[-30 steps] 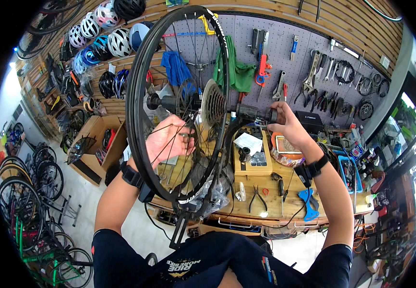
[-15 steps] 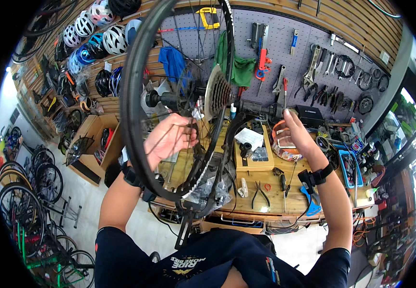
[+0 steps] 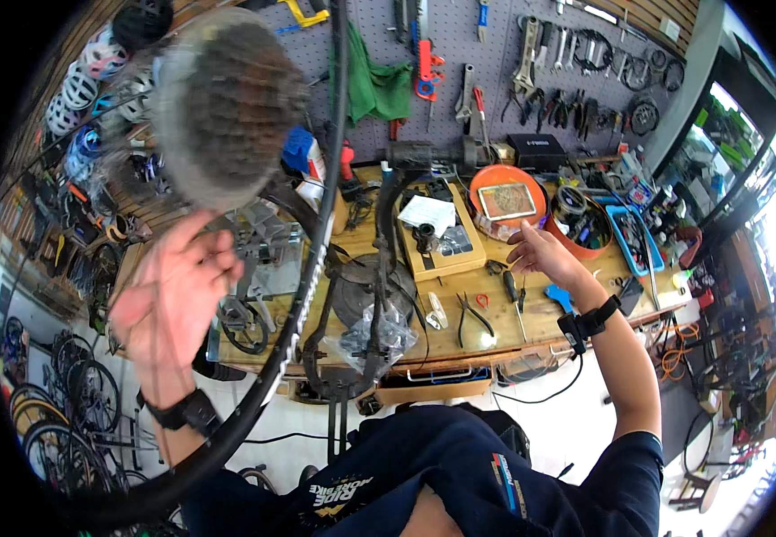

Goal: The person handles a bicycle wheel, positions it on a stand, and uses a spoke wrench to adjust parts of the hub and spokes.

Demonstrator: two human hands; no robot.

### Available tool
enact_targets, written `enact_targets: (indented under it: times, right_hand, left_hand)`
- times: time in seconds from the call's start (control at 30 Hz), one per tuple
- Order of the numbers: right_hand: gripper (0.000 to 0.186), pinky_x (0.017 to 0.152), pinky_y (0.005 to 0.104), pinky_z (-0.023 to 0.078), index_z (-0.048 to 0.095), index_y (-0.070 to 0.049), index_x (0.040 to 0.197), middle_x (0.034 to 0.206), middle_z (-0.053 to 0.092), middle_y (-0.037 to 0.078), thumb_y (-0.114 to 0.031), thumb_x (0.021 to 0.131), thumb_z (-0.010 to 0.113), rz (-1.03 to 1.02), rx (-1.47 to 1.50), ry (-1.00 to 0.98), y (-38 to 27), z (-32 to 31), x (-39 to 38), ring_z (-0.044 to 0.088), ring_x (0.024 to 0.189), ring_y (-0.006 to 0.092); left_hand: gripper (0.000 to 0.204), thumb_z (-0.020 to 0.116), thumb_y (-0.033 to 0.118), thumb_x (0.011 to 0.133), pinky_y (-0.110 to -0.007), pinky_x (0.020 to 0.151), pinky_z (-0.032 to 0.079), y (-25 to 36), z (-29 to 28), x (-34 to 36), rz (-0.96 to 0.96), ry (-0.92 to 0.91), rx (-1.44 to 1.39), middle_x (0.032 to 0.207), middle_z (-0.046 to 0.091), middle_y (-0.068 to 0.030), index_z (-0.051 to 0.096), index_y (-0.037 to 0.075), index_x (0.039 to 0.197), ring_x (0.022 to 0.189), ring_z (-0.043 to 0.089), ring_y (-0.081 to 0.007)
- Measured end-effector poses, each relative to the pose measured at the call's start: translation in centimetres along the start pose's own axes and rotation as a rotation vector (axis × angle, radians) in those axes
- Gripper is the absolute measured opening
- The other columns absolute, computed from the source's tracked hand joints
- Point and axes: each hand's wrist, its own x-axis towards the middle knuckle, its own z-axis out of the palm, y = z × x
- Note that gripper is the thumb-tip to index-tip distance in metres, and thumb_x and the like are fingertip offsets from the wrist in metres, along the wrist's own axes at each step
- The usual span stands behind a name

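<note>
Here, at nine o'clock, the left hand point(image 3: 175, 291) curls below the blurred cassette point(image 3: 240, 116) of a bicycle wheel point(image 3: 305, 300), grip unclear; at three, the right hand point(image 3: 544, 255) hangs, fingers loosely apart.

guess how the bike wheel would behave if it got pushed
The wheel would probably roll easily, being round and narrow. It may feel heaviest near its middle, where the metal cogs stack up. Stood alone, it could tip.

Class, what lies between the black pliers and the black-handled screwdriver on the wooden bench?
A small red looped piece, seen in the head view.
</note>
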Motion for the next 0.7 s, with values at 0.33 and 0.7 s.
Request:
enact_targets:
  times: [0.33,0.7]
  right_hand:
    - [0.057,0.066,0.0255,0.052,0.055,0.003,0.113,0.087,0.067,0.009,-0.051,0.1,0.046,0.047,-0.082,-0.097,7.1,-9.3,0.5,0.066,0.073,0.0143]
    - [0.051,0.075,0.0289,0.052,0.058,0.003,0.119,0.093,0.066,0.01,-0.044,0.1,0.052,-0.032,-0.269,-0.409,12.1,-17.3,-3.6,0.064,0.082,0.0158]
  left_hand:
    - [0.093,0.067,0.029,0.083,-0.032,0.108,0.036,3.5,9.1,-8.1,0.135,0.577,0.677,0.142,0.036,-0.0244,0.016,-0.01,0.15,0.123,0.045,-0.0282]
    - [0.082,0.059,0.02,0.083,-0.027,0.091,0.038,-7.7,26.6,-7.9,0.356,0.544,0.418,0.124,0.042,-0.0131,0.019,-0.002,0.152,0.105,0.044,-0.02]
